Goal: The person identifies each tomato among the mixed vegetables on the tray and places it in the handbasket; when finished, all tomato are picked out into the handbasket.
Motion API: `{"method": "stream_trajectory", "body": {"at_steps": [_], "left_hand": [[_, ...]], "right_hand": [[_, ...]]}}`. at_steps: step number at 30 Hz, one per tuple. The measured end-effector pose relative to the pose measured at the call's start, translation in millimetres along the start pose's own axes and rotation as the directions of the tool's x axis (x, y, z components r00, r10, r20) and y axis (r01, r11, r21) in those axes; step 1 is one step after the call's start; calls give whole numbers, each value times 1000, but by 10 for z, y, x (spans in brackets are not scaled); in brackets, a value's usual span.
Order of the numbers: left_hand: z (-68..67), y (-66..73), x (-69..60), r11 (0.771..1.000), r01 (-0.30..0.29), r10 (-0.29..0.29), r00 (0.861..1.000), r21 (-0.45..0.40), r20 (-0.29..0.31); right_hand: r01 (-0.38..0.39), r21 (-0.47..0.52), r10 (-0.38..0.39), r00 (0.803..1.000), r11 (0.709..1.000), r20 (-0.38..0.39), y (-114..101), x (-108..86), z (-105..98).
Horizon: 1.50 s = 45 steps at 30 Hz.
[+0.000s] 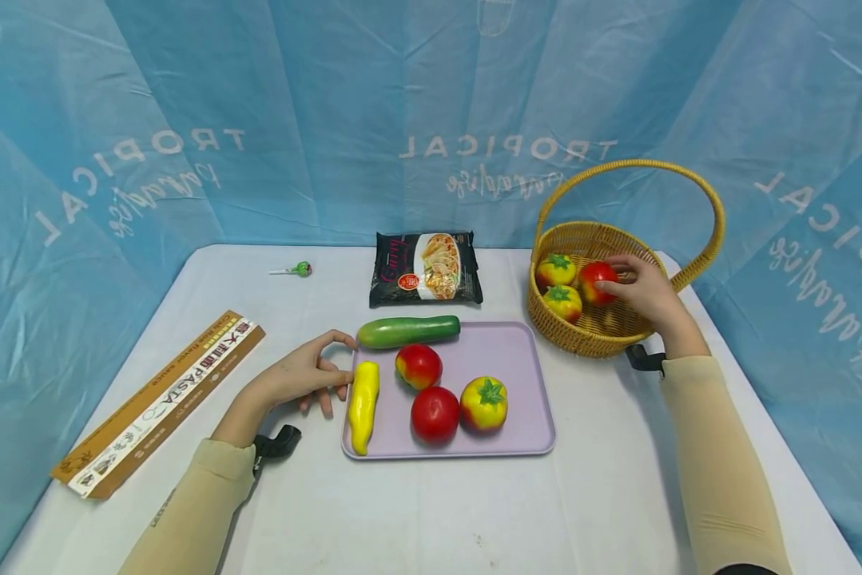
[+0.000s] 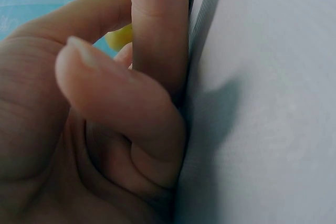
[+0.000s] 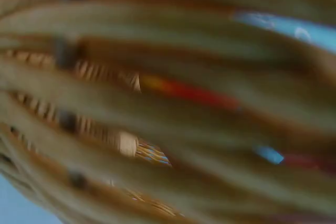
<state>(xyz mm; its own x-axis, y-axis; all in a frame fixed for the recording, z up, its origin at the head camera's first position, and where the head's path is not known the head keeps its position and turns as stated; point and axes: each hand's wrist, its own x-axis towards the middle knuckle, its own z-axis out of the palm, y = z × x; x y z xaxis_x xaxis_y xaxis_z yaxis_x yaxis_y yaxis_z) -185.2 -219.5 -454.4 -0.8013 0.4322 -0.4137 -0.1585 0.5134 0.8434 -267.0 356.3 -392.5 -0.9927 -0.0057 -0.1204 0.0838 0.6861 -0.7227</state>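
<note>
Apparently mid-transfer: pinching a red fruit [image 1: 593, 281] in the basket [image 1: 581, 343] with the right hand [image 1: 649, 297], resting the left hand [image 1: 295, 374] loosely beside the tray [image 1: 513, 351]. Next, probably release beside 2 yellowish fruits [image 1: 562, 303].

On the white-covered counter [image 1: 603, 511], a long brown-and-white pasta box [image 1: 160, 403] lies diagonally at the left side, a green-headed lollipop [image 1: 302, 269] lies near the rear left, and a black noodle packet [image 1: 427, 267] lies flat at the rear centre, before a blue curtain [image 1: 344, 80] printed with mirrored lettering.
</note>
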Motion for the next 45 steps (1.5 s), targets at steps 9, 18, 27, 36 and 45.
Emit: {"method": "stream_trajectory", "body": {"at_steps": [9,18,27,36,45], "left_hand": [[4,1,12,1000,-3,3,1000,0,1],[24,-15,21,1000,-9,9,1000,-4,3],[37,-17,17,1000,-16,16,1000,-6,10],[19,-11,27,1000,3,-3,1000,5,0],[3,-4,8,1000,2,-2,1000,1,-1]], "right_hand": [[-39,-58,42,998,998,49,16,40,18],[-35,-79,38,999,996,36,1,-6,-12],[133,-13,-134,989,991,-59,-273,-304,-60],[327,217,-370,906,920,205,-615,-758,239],[379,285,-473,667,880,575,-716,-799,896]]}}
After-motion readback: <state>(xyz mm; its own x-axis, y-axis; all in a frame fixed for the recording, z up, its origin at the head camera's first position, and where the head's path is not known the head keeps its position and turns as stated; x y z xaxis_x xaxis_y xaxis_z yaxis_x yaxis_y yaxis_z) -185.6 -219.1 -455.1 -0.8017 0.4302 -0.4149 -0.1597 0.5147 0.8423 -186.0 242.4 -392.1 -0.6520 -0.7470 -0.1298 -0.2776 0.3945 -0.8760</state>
